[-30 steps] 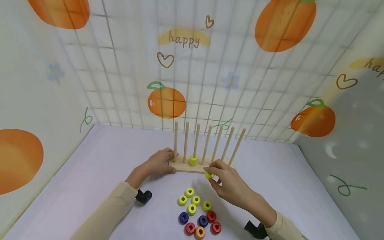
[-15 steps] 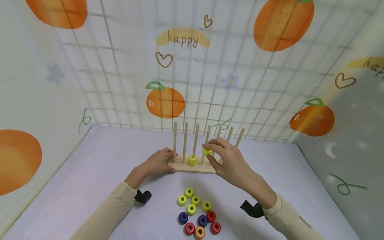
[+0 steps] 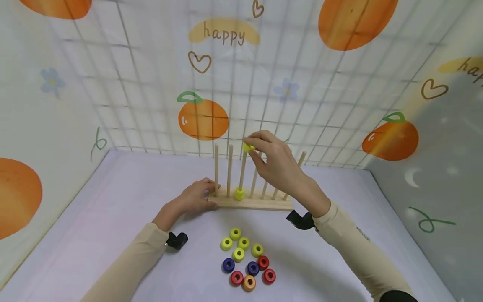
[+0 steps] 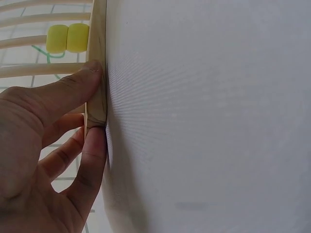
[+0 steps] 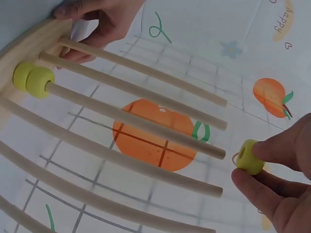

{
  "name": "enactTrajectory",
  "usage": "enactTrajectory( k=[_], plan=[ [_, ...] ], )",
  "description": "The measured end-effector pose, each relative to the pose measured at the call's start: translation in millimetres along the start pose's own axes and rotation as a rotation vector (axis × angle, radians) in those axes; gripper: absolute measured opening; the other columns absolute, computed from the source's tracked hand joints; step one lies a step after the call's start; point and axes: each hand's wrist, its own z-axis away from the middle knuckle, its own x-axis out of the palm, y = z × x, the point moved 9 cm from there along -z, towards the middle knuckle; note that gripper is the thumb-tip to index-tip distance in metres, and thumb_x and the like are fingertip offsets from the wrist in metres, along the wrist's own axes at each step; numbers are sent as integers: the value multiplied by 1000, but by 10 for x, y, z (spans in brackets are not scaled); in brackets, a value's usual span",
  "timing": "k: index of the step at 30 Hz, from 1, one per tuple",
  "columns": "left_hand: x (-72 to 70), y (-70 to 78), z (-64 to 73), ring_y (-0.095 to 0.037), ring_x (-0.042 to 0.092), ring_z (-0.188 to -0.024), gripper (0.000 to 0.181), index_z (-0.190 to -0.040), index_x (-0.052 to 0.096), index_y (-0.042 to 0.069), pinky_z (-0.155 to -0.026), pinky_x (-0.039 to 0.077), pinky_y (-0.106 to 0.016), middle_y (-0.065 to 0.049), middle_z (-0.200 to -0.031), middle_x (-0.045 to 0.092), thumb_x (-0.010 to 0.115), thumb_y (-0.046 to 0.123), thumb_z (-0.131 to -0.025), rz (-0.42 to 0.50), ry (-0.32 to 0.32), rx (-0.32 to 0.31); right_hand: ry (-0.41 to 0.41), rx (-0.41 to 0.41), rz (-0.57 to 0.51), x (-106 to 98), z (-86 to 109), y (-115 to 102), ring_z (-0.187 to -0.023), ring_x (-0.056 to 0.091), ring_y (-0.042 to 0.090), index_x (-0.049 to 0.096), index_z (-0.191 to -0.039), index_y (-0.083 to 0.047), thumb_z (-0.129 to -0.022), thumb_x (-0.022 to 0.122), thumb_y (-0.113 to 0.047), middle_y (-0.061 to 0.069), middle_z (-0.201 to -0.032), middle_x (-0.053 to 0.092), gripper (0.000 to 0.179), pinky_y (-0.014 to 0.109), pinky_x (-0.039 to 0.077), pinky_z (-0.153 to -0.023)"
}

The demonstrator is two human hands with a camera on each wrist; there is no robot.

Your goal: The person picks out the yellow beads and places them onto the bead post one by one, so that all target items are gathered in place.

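Note:
My right hand [image 3: 277,163] pinches a yellow bead [image 5: 251,158] between thumb and fingers. In the right wrist view, that bead is just off the tip of the third peg [image 5: 146,124] from the left, its hole facing the peg. Two yellow beads [image 3: 239,193] are stacked at the bottom of this same peg. My left hand [image 3: 194,196] grips the left end of the wooden peg stand [image 3: 260,204]; the left wrist view has the thumb and fingers on the base [image 4: 98,97]. Some right-hand pegs are partly hidden behind my right hand.
On the white table [image 3: 151,184], in front of the stand, lie several loose yellow beads [image 3: 238,254]. Nearer are two blue beads [image 3: 228,265], three red beads [image 3: 269,276] and an orange bead [image 3: 249,283]. A printed curtain [image 3: 151,84] over a wire grid rises behind.
My right hand has carried the yellow bead up and left, from in front of the stand to the top of the third peg. The left hand keeps its grip. The head view has tilted slightly down.

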Motion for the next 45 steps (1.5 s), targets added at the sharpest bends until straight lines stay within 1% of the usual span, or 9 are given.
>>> enactTrajectory(
  k=[8,17,22,27,30,32,36,40,45],
  plan=[
    [-73,19,-59,-34,46,-132,67,-139,58,4,-108,38,-51,-11,-141,53,83,31,-82,2,-3,-3,-66,48,29,104,-144,140,-84,64,24,69,-120,6,-90,68,8,17,-112,65,30,33,55,-69],
    [5,-30,-34,-35,46,-132,68,-139,58,3,-108,38,-52,-12,-140,53,84,30,-82,16,-16,-10,-160,99,59,243,-130,188,-92,66,25,71,-118,3,-90,68,1,13,-113,67,28,34,54,-71],
    [53,-62,-25,-35,46,-132,68,-140,57,3,-108,37,-53,-12,-141,52,83,29,-83,21,-31,-24,-144,99,61,190,-79,152,-103,65,28,68,-122,2,-90,70,-2,15,-121,65,32,39,54,-83],
    [53,-66,-11,-35,45,-133,67,-140,57,4,-109,37,-53,-12,-142,52,84,28,-83,26,-28,-36,-86,13,23,81,41,-29,-98,66,27,69,-120,3,-87,73,-1,15,-118,65,33,36,56,-80],
    [28,-47,-13,-35,45,-134,67,-140,58,4,-109,36,-53,-13,-143,52,84,27,-82,30,-21,-34,-108,-28,-57,105,189,-161,-92,68,23,70,-117,3,-86,74,2,14,-112,67,31,31,58,-77],
    [35,-48,-17,-35,45,-134,68,-140,57,4,-109,36,-53,-12,-143,52,84,28,-82,31,-27,-40,-172,-9,-120,207,339,-211,-89,69,20,71,-114,1,-86,74,1,11,-108,68,28,27,58,-75],
    [34,-46,-23,-35,45,-134,68,-140,57,4,-109,37,-53,-12,-143,52,83,30,-83,25,-27,-35,-386,145,-176,585,745,-160,-89,68,14,72,-113,-5,-90,74,-11,3,-107,69,24,20,56,-72],
    [32,-61,-35,-35,45,-134,67,-139,58,4,-109,37,-52,-12,-142,52,83,31,-83,13,-25,-23,-601,301,-175,994,1187,-23,-94,67,16,71,-119,-7,-93,73,-22,4,-113,69,31,23,56,-74],
    [33,-49,-41,-36,45,-133,67,-139,57,2,-109,37,-52,-13,-141,53,83,30,-84,10,-29,-4,-698,364,-188,1260,1500,38,-98,67,17,69,-124,-5,-92,73,-27,4,-117,69,39,28,55,-80]
  ],
)
